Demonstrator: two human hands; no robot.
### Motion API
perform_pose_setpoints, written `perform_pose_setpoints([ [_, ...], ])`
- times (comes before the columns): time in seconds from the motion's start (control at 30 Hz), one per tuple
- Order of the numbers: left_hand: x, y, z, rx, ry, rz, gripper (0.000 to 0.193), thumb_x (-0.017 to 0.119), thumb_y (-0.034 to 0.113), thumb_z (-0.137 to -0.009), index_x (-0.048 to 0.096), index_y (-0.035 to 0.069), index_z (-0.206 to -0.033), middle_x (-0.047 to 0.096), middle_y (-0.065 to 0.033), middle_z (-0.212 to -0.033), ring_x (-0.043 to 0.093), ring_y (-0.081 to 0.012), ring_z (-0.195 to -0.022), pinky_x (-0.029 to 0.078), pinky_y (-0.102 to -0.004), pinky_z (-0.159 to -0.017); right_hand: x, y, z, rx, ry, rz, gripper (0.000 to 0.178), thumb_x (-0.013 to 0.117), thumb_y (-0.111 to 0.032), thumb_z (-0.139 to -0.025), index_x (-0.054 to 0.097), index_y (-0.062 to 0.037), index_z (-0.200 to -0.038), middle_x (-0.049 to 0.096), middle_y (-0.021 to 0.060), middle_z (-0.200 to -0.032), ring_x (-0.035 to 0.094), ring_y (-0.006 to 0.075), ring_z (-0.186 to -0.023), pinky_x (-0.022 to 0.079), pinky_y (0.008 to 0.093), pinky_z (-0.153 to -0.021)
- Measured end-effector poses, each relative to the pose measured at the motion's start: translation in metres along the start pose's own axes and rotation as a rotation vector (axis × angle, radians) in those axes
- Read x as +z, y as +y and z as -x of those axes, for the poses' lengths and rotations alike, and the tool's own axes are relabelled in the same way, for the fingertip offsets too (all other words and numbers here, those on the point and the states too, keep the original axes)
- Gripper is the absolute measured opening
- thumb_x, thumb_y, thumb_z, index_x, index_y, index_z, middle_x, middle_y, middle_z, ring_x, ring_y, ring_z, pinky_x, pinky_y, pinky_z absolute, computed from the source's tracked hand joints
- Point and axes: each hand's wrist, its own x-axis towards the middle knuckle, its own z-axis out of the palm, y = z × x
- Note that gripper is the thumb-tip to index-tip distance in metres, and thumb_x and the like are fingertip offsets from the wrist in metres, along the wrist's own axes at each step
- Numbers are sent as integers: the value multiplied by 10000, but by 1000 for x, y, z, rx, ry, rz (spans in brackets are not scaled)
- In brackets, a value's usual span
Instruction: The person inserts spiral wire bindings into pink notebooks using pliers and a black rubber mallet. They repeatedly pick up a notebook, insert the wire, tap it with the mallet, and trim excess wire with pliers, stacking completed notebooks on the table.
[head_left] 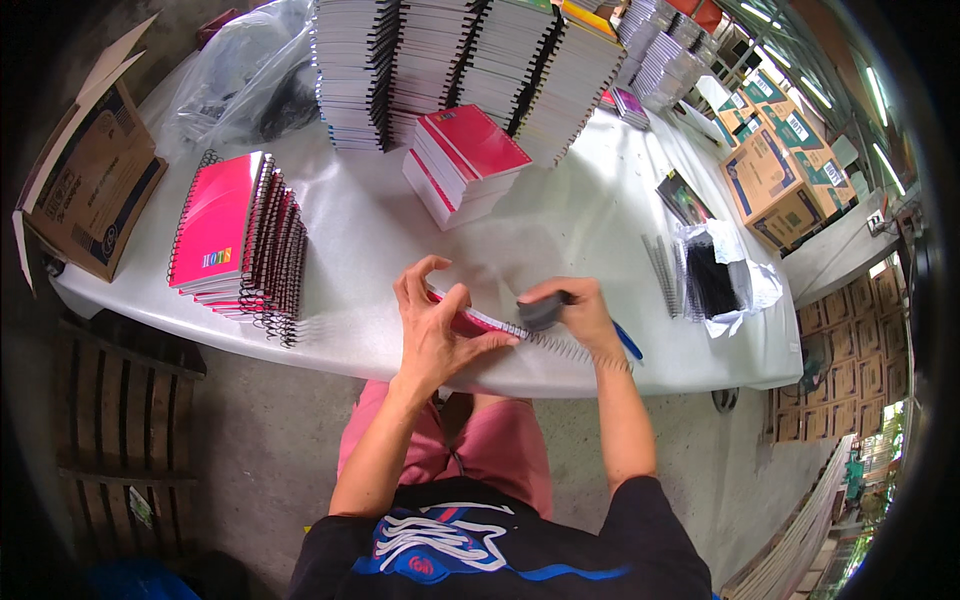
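My left hand (pixel 430 332) grips a red-covered notebook (pixel 468 320), standing on its edge near the table's front, with thumb and fingers on either side. Along its upper edge runs a wire spiral coil (pixel 568 348), partly threaded through the pages; its free end sticks out to the right, under my right wrist. My right hand (pixel 582 312) is closed around a dark, rounded object (pixel 540 313), blurred, that rests against the coil where it meets the notebook. Its exact kind does not show. A blue pen (pixel 629 342) lies just right of my right hand.
Spiral-bound red notebooks (pixel 220 225) are stacked at left. A block of red-covered books (pixel 465 165) stands ahead, before tall stacks of bound notebooks (pixel 430 70). Loose coils (pixel 662 275) lie at right beside paper-wrapped black coils (pixel 712 275). Cardboard boxes (pixel 95 180) flank the table.
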Motion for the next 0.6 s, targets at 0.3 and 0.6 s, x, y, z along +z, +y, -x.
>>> perform_pose_setpoints([
  [0.3, -4, -2, -3, 18, -27, 33, 573, 878, 429, -437, 517, 52, -673, 428, -158, -1184, 351, -364, -1090, 401, -456, -823, 19, -29, -12, -346, -287, 22, 286, 622, 92, -588, 717, -38, -825, 693, 87, -785, 658, 186, -721, 502, 282, -681],
  [0.6, 1, -20, 0, -51, -36, 146, 661, 895, 390, -431, 493, 59, -839, 397, -155, -1159, 395, -326, -1082, 416, -434, -821, 26, -19, -25, -118, 15, 469, 208, 653, 50, -669, 718, -20, -853, 678, 86, -753, 632, 159, -704, 480, 278, -651],
])
